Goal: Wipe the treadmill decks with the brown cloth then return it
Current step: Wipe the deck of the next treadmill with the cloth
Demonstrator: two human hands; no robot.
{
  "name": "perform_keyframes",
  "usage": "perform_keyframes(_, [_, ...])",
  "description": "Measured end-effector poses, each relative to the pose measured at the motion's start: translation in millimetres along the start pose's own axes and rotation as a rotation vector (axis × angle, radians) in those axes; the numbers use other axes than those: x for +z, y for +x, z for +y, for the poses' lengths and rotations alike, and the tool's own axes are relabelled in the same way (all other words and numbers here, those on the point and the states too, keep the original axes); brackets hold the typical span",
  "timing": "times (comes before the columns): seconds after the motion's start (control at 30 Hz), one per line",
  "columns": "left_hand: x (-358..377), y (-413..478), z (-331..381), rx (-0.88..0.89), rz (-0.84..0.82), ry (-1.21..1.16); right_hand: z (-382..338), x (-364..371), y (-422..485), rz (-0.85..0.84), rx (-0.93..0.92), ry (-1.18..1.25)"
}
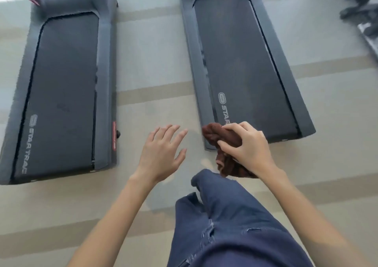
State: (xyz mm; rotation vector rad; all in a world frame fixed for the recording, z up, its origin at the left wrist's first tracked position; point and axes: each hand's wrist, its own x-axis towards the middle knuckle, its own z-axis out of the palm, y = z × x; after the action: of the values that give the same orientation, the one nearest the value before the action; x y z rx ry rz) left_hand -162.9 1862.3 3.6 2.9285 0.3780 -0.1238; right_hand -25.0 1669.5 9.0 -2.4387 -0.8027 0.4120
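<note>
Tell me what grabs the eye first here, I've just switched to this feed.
The brown cloth stands out, bunched in the grip of the right hand at the near left corner of the right treadmill. The left hand hangs open over the floor between it and the left treadmill. A knee in blue jeans fills the bottom centre.

The cloth (222,139) is showing deep brown; both treadmill decks (245,62) are showing dark grey with white lettering; the floor (151,62) is showing grey with beige stripes.
</note>
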Motion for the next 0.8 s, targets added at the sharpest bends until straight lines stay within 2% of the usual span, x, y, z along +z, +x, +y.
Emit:
perform_keyframes(0.4, [-24.4, 169.7, -33.0, 0.443, -0.059, 0.041, 22.8, -11.0, 78.4, 0.303, 0.376, 0.067])
perform_keyframes(0.6, [-46.1, 256.4, -45.3, 0.554, -0.051, 0.082, 22.7, -21.0, 137.5, 0.335, 0.434, 0.056])
perform_keyframes(0.73, [-45.8, 298.7, -49.7, 0.626, -0.087, 0.090, 35.8, -27.1, 149.3, 0.487, 0.597, 0.119])
perform_keyframes(0.8, [-42.8, 317.2, -50.7, 0.702, -0.126, 0.099, 40.0, -24.6, 150.7, 0.508, 0.670, 0.109])
